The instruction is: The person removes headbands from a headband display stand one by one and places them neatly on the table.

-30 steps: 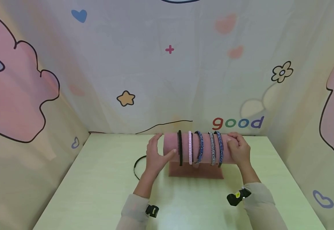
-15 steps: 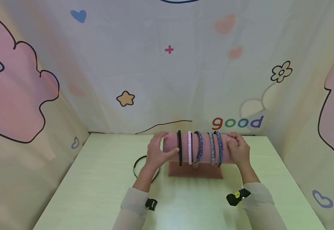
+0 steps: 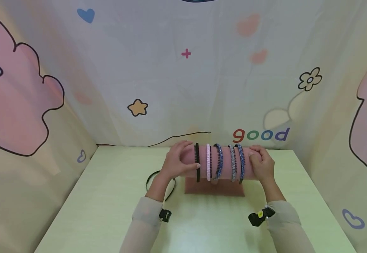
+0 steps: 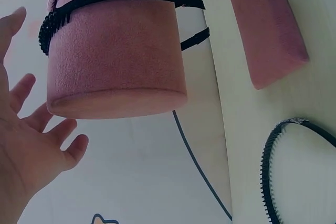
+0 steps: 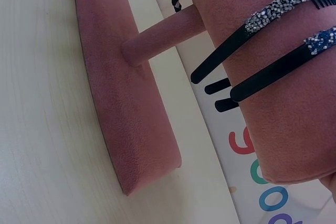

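Observation:
A pink plush headband stand (image 3: 193, 154) has a horizontal roll on a post and base, bearing several toothed headbands. From left to right they are a black headband (image 3: 197, 172), a pale pink headband (image 3: 208, 163), a blue glittery headband (image 3: 219, 163), a silver one and another blue one. My left hand (image 3: 174, 162) is at the roll's left end, its thumb tip at the black headband. In the left wrist view its fingers (image 4: 23, 90) are spread and loosely bent beside the roll. My right hand (image 3: 263, 165) grips the roll's right end, thumb in front, fingers over the top.
Another black headband (image 3: 174, 188) lies on the pale table (image 3: 107, 211) beside the left forearm, partly hidden by it. A printed cloth backdrop (image 3: 170, 80) stands close behind the stand. The stand's base (image 3: 215, 188) rests on the table.
My left hand has moved slightly up and right, its fingers reaching over the roll's left end and its thumb coming to the black headband. My right hand has stayed put.

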The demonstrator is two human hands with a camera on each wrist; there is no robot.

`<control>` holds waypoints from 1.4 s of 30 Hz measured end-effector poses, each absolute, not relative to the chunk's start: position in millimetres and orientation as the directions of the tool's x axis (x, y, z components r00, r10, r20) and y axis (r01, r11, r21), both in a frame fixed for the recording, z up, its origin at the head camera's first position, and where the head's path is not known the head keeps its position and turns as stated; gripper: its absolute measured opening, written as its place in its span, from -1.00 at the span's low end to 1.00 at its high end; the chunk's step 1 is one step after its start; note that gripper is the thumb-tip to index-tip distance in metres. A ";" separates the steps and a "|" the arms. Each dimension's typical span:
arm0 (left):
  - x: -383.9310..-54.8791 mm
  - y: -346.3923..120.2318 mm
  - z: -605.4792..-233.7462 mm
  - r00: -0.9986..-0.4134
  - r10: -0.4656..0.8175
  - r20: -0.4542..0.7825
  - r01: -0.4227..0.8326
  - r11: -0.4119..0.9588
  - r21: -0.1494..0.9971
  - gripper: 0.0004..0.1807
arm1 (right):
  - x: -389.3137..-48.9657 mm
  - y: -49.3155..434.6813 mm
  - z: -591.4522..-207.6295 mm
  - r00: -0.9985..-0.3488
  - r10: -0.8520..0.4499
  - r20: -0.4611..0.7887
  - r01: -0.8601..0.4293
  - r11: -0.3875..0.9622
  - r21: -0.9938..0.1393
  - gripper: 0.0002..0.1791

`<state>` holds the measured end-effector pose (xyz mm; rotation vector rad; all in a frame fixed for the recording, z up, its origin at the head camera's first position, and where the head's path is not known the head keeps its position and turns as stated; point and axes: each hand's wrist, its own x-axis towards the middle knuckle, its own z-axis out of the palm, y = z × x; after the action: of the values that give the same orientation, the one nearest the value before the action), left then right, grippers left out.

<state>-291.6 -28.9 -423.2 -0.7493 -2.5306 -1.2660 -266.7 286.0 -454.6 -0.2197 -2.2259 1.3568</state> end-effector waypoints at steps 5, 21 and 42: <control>-297.5 -27.4 -419.9 -0.842 0.396 0.366 0.530 0.481 0.699 -0.13 | -266.5 286.1 -455.7 -0.843 0.388 0.373 -0.150 0.497 -0.855 -0.72; -314.3 -27.2 -416.2 -0.867 0.467 0.173 0.416 0.489 0.767 0.01 | -266.5 284.6 -453.7 -0.859 0.357 0.368 -0.137 0.532 -0.836 -0.67; -319.4 -25.1 -425.0 -0.850 0.499 0.170 0.481 0.601 0.638 0.16 | -259.2 283.1 -448.0 -0.881 0.389 0.269 -0.032 0.518 -0.855 -0.58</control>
<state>-319.4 -25.1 -425.0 -0.8679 -2.8340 -1.1165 -259.2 283.1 -448.0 -0.2926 -2.3319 1.3261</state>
